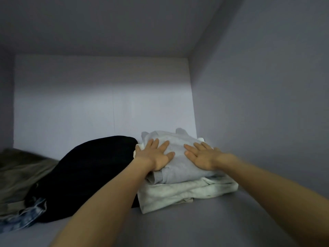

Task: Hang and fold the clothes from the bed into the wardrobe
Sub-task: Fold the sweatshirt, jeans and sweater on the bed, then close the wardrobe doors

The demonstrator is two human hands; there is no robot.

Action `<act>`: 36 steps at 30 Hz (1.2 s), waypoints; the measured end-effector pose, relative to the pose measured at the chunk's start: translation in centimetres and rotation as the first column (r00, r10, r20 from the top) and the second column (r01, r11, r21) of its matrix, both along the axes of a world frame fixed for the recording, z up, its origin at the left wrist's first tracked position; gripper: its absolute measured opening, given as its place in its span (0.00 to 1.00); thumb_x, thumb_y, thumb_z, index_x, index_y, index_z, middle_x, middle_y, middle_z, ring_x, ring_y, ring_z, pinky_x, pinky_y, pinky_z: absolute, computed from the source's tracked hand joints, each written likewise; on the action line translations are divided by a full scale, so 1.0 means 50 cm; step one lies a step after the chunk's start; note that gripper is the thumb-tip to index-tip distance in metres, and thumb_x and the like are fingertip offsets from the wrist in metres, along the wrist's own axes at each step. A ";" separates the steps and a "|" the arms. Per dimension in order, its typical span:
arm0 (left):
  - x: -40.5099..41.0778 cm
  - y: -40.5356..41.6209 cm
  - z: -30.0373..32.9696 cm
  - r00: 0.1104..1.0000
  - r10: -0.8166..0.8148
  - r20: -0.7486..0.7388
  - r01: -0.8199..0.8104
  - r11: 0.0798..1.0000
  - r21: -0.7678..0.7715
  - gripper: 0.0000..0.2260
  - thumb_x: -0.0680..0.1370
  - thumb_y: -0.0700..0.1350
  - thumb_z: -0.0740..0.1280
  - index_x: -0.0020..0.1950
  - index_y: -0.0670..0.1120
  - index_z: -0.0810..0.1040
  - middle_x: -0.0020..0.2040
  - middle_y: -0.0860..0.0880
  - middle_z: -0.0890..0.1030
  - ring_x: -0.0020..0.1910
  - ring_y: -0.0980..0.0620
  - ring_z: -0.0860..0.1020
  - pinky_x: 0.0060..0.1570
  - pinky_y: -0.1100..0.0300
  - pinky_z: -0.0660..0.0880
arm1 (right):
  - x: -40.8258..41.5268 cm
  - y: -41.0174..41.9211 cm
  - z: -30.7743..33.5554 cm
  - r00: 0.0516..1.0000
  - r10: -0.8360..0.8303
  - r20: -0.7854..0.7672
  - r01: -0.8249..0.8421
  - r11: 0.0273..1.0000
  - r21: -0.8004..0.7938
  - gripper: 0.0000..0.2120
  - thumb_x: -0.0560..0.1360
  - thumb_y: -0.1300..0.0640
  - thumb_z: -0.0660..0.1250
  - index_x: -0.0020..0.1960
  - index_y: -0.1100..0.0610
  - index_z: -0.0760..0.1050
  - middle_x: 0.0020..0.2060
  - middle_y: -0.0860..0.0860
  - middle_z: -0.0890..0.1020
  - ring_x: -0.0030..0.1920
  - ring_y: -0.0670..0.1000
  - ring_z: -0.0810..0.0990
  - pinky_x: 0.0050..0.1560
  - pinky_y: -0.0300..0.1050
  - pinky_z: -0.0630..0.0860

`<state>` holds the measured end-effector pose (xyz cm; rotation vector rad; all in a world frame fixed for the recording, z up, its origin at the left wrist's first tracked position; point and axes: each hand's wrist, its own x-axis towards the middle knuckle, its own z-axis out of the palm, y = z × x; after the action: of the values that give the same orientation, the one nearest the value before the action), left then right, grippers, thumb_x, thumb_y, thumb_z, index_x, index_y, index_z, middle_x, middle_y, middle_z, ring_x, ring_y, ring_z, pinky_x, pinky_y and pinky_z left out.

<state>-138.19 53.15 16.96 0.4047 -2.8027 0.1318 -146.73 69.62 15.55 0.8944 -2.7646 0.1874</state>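
- I see a pale wardrobe compartment point(267, 104) holding the clothes — a folded grey garment point(178, 145) tops a folded white garment point(187, 191) in the right back corner.
- My left hand point(154, 155) and right hand point(201, 155) press flat on the grey one, fingers spread.
- Beside it lies a black garment point(89, 175), then denim point(26, 216) and an olive piece point(19, 172), all on the shelf floor point(204, 225).

So inside the wardrobe point(267, 86), on the shelf point(204, 220), a folded pale grey top point(178, 154) sat on a folded white garment point(187, 193), stacked right of centre against the right wall. Just left of that pile, touching it, was a rounded black bundle point(85, 175). Further left, at the frame's lower left edge, lay a crumpled olive-brown piece point(19, 175) with a bit of faded denim point(26, 216) poking out underneath.
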 end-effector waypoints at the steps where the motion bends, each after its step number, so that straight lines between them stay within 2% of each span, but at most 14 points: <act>1: 0.008 0.004 0.004 1.000 -0.007 -0.027 0.007 1.000 -0.014 0.27 0.80 0.63 0.43 0.77 0.58 0.43 0.78 0.51 0.41 0.76 0.50 0.39 0.72 0.38 0.39 | 0.008 0.005 0.003 1.000 -0.004 0.008 0.004 1.000 -0.012 0.26 0.80 0.38 0.38 0.76 0.42 0.42 0.77 0.49 0.45 0.76 0.53 0.41 0.73 0.58 0.41; 3: 0.029 0.009 0.009 0.992 -0.042 -0.120 0.040 0.999 -0.017 0.25 0.81 0.60 0.44 0.77 0.56 0.47 0.78 0.50 0.44 0.77 0.48 0.41 0.72 0.38 0.42 | 0.027 0.018 0.007 1.000 0.012 -0.028 -0.014 0.998 -0.064 0.26 0.80 0.40 0.42 0.77 0.46 0.48 0.77 0.51 0.51 0.76 0.55 0.47 0.74 0.57 0.47; 6: 0.073 0.008 0.011 0.959 -0.084 -0.269 0.085 0.996 -0.011 0.24 0.81 0.56 0.50 0.77 0.53 0.53 0.78 0.48 0.50 0.77 0.47 0.46 0.73 0.40 0.48 | 0.074 0.047 0.008 0.988 0.047 -0.146 -0.072 0.982 -0.177 0.21 0.81 0.47 0.51 0.70 0.54 0.65 0.70 0.56 0.67 0.69 0.58 0.65 0.69 0.53 0.62; 11: 0.171 0.030 -0.003 0.874 -0.143 -0.464 0.154 0.988 -0.016 0.22 0.80 0.52 0.56 0.74 0.50 0.63 0.74 0.47 0.62 0.72 0.46 0.61 0.69 0.46 0.61 | 0.188 0.093 -0.015 0.960 -0.024 -0.280 -0.094 0.911 -0.401 0.16 0.80 0.57 0.55 0.65 0.56 0.72 0.64 0.56 0.75 0.63 0.58 0.73 0.62 0.48 0.69; 13: 0.208 0.051 -0.038 0.843 -0.204 -0.497 0.212 0.976 -0.041 0.21 0.80 0.50 0.57 0.73 0.49 0.65 0.72 0.48 0.66 0.69 0.46 0.65 0.67 0.48 0.64 | 0.236 0.100 -0.050 0.941 -0.052 -0.334 -0.120 0.872 -0.474 0.16 0.79 0.58 0.55 0.63 0.56 0.74 0.63 0.54 0.77 0.62 0.56 0.74 0.62 0.46 0.69; 16: 0.238 0.071 -0.094 0.844 -0.240 -0.479 0.223 0.970 -0.094 0.20 0.79 0.49 0.57 0.71 0.50 0.67 0.70 0.49 0.68 0.68 0.47 0.67 0.66 0.49 0.65 | 0.289 0.104 -0.111 0.945 -0.042 -0.323 -0.145 0.834 -0.533 0.15 0.79 0.59 0.55 0.61 0.57 0.76 0.59 0.53 0.79 0.60 0.54 0.75 0.62 0.42 0.65; 21: 0.328 0.119 -0.150 0.885 -0.160 -0.438 0.213 0.974 0.074 0.20 0.79 0.49 0.59 0.71 0.48 0.67 0.69 0.47 0.69 0.67 0.46 0.68 0.64 0.48 0.66 | 0.390 0.156 -0.171 0.966 -0.035 -0.256 -0.118 0.821 -0.559 0.15 0.78 0.60 0.57 0.61 0.57 0.76 0.60 0.52 0.78 0.60 0.55 0.75 0.60 0.49 0.71; 26: 0.458 0.197 -0.211 0.858 -0.157 -0.489 0.248 0.961 0.127 0.19 0.80 0.47 0.58 0.71 0.47 0.67 0.69 0.47 0.69 0.66 0.47 0.67 0.64 0.52 0.64 | 0.499 0.224 -0.220 0.978 0.013 -0.208 -0.139 0.783 -0.606 0.15 0.79 0.62 0.56 0.62 0.58 0.75 0.61 0.53 0.77 0.60 0.53 0.74 0.60 0.43 0.69; 30: 0.563 0.267 -0.295 0.796 -0.126 -0.591 0.333 0.908 0.255 0.17 0.79 0.44 0.61 0.68 0.46 0.70 0.67 0.48 0.71 0.66 0.47 0.68 0.64 0.55 0.64 | 0.596 0.285 -0.280 0.985 0.085 -0.152 -0.172 0.617 -0.768 0.14 0.78 0.65 0.56 0.58 0.60 0.77 0.56 0.52 0.78 0.55 0.50 0.75 0.59 0.40 0.69; 32: 0.620 0.319 -0.354 0.788 -0.125 -0.603 0.363 0.884 0.293 0.16 0.79 0.43 0.62 0.66 0.45 0.73 0.65 0.47 0.73 0.65 0.47 0.70 0.63 0.57 0.65 | 0.659 0.333 -0.321 0.984 0.106 -0.146 -0.180 0.519 -0.835 0.13 0.78 0.67 0.57 0.56 0.61 0.78 0.50 0.51 0.79 0.52 0.49 0.76 0.58 0.43 0.72; 33: 0.648 0.344 -0.382 0.795 -0.123 -0.595 0.369 0.875 0.313 0.15 0.78 0.42 0.63 0.65 0.45 0.74 0.64 0.47 0.74 0.64 0.47 0.71 0.63 0.58 0.65 | 0.689 0.355 -0.341 0.982 0.108 -0.157 -0.190 0.490 -0.851 0.12 0.77 0.67 0.57 0.55 0.61 0.78 0.49 0.51 0.79 0.50 0.50 0.77 0.56 0.44 0.73; 36: 0.730 0.424 -0.434 0.840 -0.108 -0.531 0.354 0.852 0.386 0.16 0.79 0.42 0.62 0.67 0.45 0.72 0.66 0.47 0.73 0.65 0.48 0.70 0.63 0.60 0.65 | 0.774 0.432 -0.390 0.978 0.118 -0.175 -0.210 0.485 -0.849 0.13 0.76 0.69 0.58 0.54 0.60 0.78 0.47 0.50 0.79 0.49 0.49 0.77 0.52 0.39 0.71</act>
<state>-101.71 74.33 -4.76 0.1494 -2.3110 -0.6398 -108.01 91.20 -3.96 0.7961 -1.9895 1.3935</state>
